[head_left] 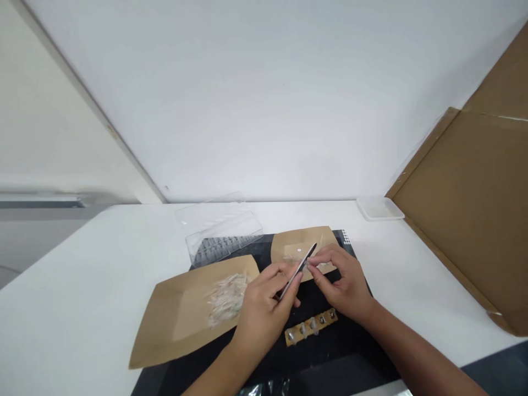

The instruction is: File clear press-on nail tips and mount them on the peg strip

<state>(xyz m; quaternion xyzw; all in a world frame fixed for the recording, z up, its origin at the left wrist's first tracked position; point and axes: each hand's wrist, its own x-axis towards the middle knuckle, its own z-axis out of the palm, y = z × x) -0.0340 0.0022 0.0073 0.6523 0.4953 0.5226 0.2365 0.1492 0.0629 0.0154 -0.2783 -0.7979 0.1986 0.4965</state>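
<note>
Over the black mat, my left hand (264,302) is closed around a slim, flat nail file (310,252) with a dark face and a pale edge, tilted up to the right. Beside the file, my right hand (340,280) pinches thumb and forefinger together at its edge. Something small and pale may be between those fingertips, but it is too small to make out. Below both hands lies a yellowish-brown strip (311,326) with several dark round spots and clear pieces on it.
To the left, a brown paper tray (165,319) holds a heap of clear slivers (227,297). Another paper tray (289,240) sits behind my hands. Clear plastic boxes (225,234) stand behind, a shallow clear container (379,209) by the wall, and a cardboard box (466,220) at right.
</note>
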